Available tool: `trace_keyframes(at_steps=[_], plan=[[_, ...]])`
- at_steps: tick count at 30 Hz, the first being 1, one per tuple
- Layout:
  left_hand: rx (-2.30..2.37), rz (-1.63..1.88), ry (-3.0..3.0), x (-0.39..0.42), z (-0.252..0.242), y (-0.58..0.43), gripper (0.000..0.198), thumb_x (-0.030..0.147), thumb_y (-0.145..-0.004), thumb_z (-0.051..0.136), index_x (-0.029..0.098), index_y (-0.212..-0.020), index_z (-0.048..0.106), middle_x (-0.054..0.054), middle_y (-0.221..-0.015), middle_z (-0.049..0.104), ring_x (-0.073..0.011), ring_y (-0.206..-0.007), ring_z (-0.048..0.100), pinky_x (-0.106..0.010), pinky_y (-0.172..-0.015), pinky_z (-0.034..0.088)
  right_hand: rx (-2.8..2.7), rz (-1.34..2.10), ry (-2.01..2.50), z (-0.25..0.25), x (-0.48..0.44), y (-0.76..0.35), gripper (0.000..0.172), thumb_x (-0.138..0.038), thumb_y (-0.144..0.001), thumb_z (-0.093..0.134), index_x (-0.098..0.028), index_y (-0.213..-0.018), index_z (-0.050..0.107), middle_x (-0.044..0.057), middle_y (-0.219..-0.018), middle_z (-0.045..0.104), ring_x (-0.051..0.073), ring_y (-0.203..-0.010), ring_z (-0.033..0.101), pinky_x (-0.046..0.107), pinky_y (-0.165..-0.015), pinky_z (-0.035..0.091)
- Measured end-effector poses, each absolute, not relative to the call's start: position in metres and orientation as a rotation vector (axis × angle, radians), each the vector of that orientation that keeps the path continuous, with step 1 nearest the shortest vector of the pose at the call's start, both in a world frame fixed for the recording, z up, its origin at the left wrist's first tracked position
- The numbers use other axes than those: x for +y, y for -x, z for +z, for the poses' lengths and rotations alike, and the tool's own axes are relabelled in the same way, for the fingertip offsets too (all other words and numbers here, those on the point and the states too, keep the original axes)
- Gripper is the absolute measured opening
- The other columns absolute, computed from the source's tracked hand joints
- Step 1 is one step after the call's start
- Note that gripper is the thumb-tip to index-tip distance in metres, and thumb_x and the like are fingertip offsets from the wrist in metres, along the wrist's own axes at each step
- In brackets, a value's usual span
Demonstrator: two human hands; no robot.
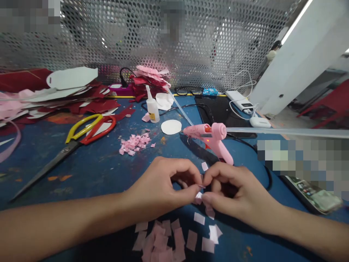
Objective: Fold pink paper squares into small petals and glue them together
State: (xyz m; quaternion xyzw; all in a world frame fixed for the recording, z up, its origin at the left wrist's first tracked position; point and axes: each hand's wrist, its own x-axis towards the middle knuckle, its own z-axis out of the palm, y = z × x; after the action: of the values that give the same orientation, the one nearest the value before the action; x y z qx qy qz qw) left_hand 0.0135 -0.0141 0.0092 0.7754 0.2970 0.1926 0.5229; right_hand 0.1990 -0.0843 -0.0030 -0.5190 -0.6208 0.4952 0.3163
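There are two hands (167, 185) (240, 189), two piles of small pink pieces (135, 143) (160, 241), one glue gun (209, 136) and one bottle (152, 110).

I barely see the pink paper scrap (201, 186) pinched in the left hand (167, 182); whether the right hand (244, 193) grips it too, I can't tell. The glue stick (286, 132) runs out of sight at right, the nearest pink squares (165, 255) at the bottom. Coarse blocks hide part of the smartphone (312, 193); the glue bottle (152, 108) has an unreadable label (155, 117).

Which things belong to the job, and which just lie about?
Likely the job:
pink paper piece between left hand and right hand
loose pink squares
crumpled pink pieces
glue gun, light on

Probably just lying about:
power bank
phone
blue packet
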Motion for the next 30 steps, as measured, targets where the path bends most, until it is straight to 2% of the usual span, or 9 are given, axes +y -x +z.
trace_keyframes(at_steps=[5, 11, 17, 24, 30], plan=[[0.644, 0.462, -1.949, -0.0157, 0.0098, -0.0139, 0.009, 0.012, -0.074, 0.059, 0.015, -0.076, 0.067, 0.002, -0.068, 0.069, -0.0086, -0.061, 0.063, -0.015, -0.059, 0.049, -1.700, 1.221, 1.376, -0.0041, -0.0857, -0.1993, 0.015, -0.034, -0.082, 0.062, -0.020, -0.085, 0.056, -0.004, -0.055, 0.060, 0.009, -0.049, 0.054, 0.021, -0.048, 0.039], [0.619, 0.475, -1.910, -0.0170, 0.0102, -0.0147, 0.008, 0.016, -0.079, 0.058, 0.015, -0.081, 0.066, 0.000, -0.073, 0.068, -0.0097, -0.066, 0.064, -0.017, -0.062, 0.051, -1.720, 1.188, 1.337, -0.0027, -0.0866, -0.1986, 0.014, -0.030, -0.086, 0.056, -0.020, -0.076, 0.053, -0.005, -0.054, 0.061, 0.006, -0.046, 0.052, 0.018, -0.043, 0.036], [0.633, 0.502, -1.777, -0.0170, 0.0093, -0.0147, 0.006, 0.017, -0.080, 0.061, 0.014, -0.081, 0.065, 0.001, -0.073, 0.067, -0.0072, -0.067, 0.063, -0.015, -0.065, 0.050, -1.689, 1.208, 1.322, -0.0016, -0.0865, -0.1975, 0.016, -0.033, -0.088, 0.054, -0.021, -0.077, 0.051, -0.004, -0.056, 0.062, 0.007, -0.048, 0.055, 0.017, -0.045, 0.040], [0.628, 0.519, -1.709, -0.0138, 0.0090, -0.0162, 0.005, 0.018, -0.079, 0.064, 0.013, -0.080, 0.064, 0.003, -0.070, 0.063, -0.0043, -0.063, 0.057, -0.012, -0.061, 0.046, -1.709, 1.153, 1.312, 0.0005, -0.0863, -0.1986, 0.017, -0.032, -0.091, 0.050, -0.021, -0.078, 0.049, -0.005, -0.055, 0.061, 0.006, -0.049, 0.056, 0.016, -0.047, 0.040], [0.600, 0.516, -1.716, -0.0142, 0.0096, -0.0152, 0.004, 0.016, -0.078, 0.063, 0.013, -0.078, 0.063, 0.002, -0.071, 0.064, -0.0053, -0.065, 0.059, -0.013, -0.063, 0.048, -1.736, 1.102, 1.291, -0.0014, -0.0866, -0.1982, 0.017, -0.031, -0.091, 0.051, -0.021, -0.078, 0.050, -0.006, -0.054, 0.061, 0.005, -0.047, 0.055, 0.014, -0.045, 0.039]])
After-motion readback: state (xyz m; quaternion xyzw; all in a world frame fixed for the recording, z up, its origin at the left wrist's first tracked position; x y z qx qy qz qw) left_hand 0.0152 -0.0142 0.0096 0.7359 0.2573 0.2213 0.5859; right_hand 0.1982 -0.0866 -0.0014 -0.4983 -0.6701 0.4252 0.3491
